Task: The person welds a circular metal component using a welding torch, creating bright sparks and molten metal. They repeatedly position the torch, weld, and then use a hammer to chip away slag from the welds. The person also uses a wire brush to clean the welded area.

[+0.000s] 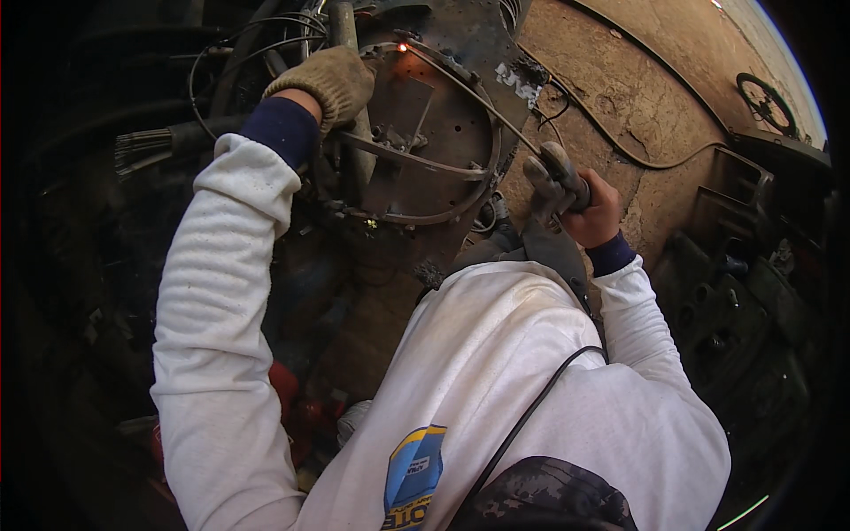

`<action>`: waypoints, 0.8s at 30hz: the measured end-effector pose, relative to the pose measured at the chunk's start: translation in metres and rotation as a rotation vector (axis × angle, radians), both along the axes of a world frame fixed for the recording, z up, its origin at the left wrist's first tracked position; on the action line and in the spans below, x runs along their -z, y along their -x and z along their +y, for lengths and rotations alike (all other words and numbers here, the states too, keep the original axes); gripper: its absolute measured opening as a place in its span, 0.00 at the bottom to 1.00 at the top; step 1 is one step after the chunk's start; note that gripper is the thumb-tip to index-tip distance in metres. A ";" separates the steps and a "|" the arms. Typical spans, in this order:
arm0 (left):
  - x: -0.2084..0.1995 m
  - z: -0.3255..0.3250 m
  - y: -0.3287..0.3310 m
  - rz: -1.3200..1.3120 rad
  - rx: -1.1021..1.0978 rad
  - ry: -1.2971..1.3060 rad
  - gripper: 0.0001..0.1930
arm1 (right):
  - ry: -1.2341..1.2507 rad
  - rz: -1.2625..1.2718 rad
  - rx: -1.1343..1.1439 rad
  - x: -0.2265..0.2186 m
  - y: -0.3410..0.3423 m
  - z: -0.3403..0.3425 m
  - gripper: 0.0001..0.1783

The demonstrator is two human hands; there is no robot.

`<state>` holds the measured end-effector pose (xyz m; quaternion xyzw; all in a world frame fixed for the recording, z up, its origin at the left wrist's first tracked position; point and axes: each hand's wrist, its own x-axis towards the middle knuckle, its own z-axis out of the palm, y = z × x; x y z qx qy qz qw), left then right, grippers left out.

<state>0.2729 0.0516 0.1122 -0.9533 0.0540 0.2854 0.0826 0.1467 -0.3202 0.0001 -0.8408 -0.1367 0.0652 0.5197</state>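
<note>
My left hand, in a knitted work glove, is closed around a thick greyish bar that stands across the left side of a round metal ring. Bare and to the right, my right hand grips a welding electrode holder. From its jaws a long thin electrode slants up and left over the ring. The electrode's far end meets a small glowing orange spot near the top of the ring. Under the ring lies a dark, rusty steel plate.
Thin cables loop at the upper left, above a bundle of stiff rods. A hose runs over the brown floor. Dark metal parts are piled at right, with a spoked ring farther off.
</note>
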 end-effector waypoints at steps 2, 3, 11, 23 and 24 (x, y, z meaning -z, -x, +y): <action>-0.004 0.010 0.009 -0.015 0.137 -0.072 0.14 | -0.045 0.012 -0.040 0.006 -0.003 0.002 0.23; -0.009 0.015 0.014 -0.026 0.389 -0.173 0.12 | -0.078 0.015 -0.068 0.013 -0.005 0.002 0.23; -0.014 -0.010 -0.001 0.062 0.223 -0.122 0.14 | -0.121 0.002 0.010 0.022 0.005 -0.008 0.25; 0.001 -0.001 -0.010 0.081 -0.049 0.024 0.22 | -0.235 0.019 0.207 0.012 0.007 -0.008 0.16; 0.002 0.002 -0.009 0.075 -0.100 0.033 0.22 | -0.213 0.015 0.201 0.010 0.007 -0.008 0.16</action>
